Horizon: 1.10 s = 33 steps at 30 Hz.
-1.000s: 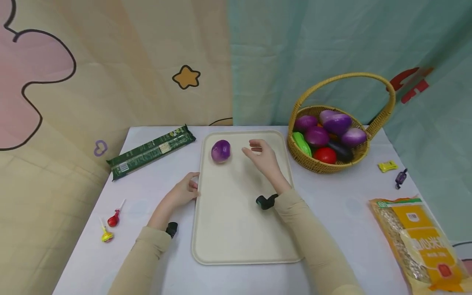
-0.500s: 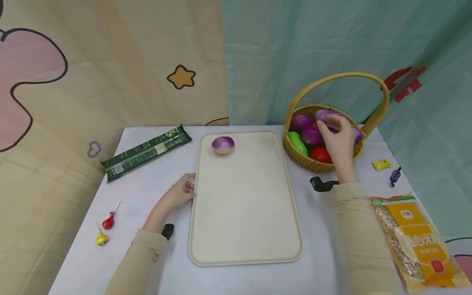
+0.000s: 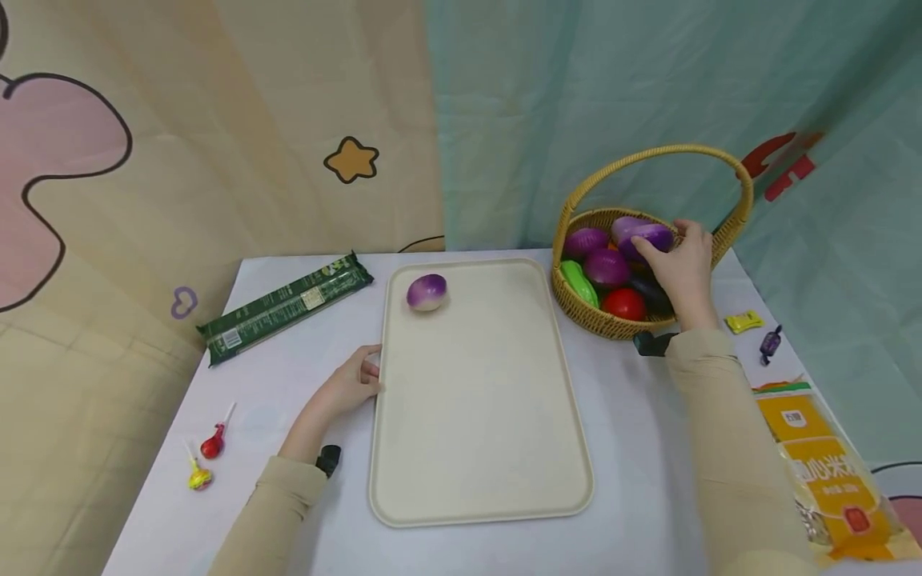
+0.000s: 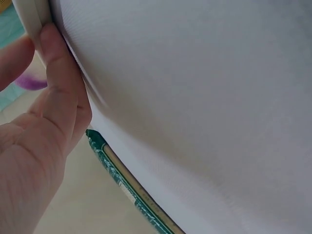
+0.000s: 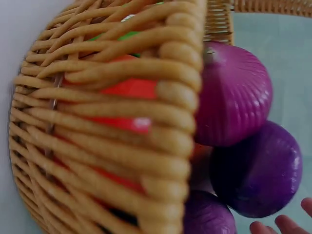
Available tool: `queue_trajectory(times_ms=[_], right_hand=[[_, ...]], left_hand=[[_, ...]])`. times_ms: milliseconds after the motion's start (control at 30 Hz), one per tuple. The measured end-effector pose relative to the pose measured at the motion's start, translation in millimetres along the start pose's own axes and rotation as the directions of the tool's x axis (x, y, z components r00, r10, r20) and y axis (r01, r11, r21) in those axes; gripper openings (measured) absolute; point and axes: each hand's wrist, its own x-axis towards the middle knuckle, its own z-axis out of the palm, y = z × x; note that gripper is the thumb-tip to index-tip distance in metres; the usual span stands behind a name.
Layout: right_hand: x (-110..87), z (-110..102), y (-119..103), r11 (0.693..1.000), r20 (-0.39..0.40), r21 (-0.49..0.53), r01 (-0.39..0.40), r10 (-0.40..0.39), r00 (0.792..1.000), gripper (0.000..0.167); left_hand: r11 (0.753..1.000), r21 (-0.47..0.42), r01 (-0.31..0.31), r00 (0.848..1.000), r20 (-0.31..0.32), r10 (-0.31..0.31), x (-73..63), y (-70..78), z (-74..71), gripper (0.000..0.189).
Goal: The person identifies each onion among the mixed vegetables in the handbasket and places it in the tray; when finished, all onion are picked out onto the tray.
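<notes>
My right hand (image 3: 687,264) is over the right side of a wicker basket (image 3: 605,322), thumb and fingers spread about a purple-and-white turnip (image 3: 651,237). In the right wrist view its blurred fingertips (image 5: 287,226) show below a dark purple round vegetable (image 5: 258,170), beside the ridged purple onion (image 5: 234,97). My left hand (image 3: 347,386) lies beside the cream tray (image 3: 479,400), fingertips touching its left rim. In the left wrist view the fingers (image 4: 58,97) meet the tray's edge (image 4: 31,14). Another turnip (image 3: 427,293) sits at the tray's far left.
The basket also holds a tomato (image 3: 624,304), a green pepper (image 3: 579,283) and several purple vegetables under a tall handle (image 3: 659,150). A green packet (image 3: 288,308) and two lollipops (image 3: 213,444) lie left. At right are wrapped candies (image 3: 745,322) and a grain bag (image 3: 835,472).
My right hand has moved right from above the tray to the basket and then slightly farther right. The turnip on the tray has rocked. My left hand stays at the rim.
</notes>
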Motion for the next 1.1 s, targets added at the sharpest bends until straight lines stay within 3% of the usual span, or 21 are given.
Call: queue_trajectory(times_ms=[167,367,700,900,1100], right_hand=[[8.6,8,1,0.996,0.04,-0.089,-0.022,0.026,0.999,0.101],[9.7,15,2,0.992,0.066,-0.123,-0.01,0.018,0.998,0.092],[5.6,20,7,0.998,-0.033,-0.042,-0.047,0.046,0.998,0.089],[-4.3,14,2,0.996,-0.027,0.046,-0.076,0.077,0.997,0.091],[-32.2,11,-11,0.992,0.018,0.11,-0.063,0.062,0.998,0.09]], left_hand=[[1.0,-0.009,-0.005,1.0,-0.002,0.005,-0.4,0.2,1.2,0.069],[1.0,-0.01,-0.018,1.0,-0.006,0.018,-1.4,0.6,1.6,0.068],[0.999,-0.048,0.01,1.0,-0.005,-0.01,1.3,-1.2,-0.9,0.07],[0.991,-0.13,0.035,0.999,0.008,-0.035,3.5,-2.4,-1.7,0.072],[0.985,-0.169,0.044,0.999,0.004,-0.044,3.2,-2.8,-1.7,0.073]])
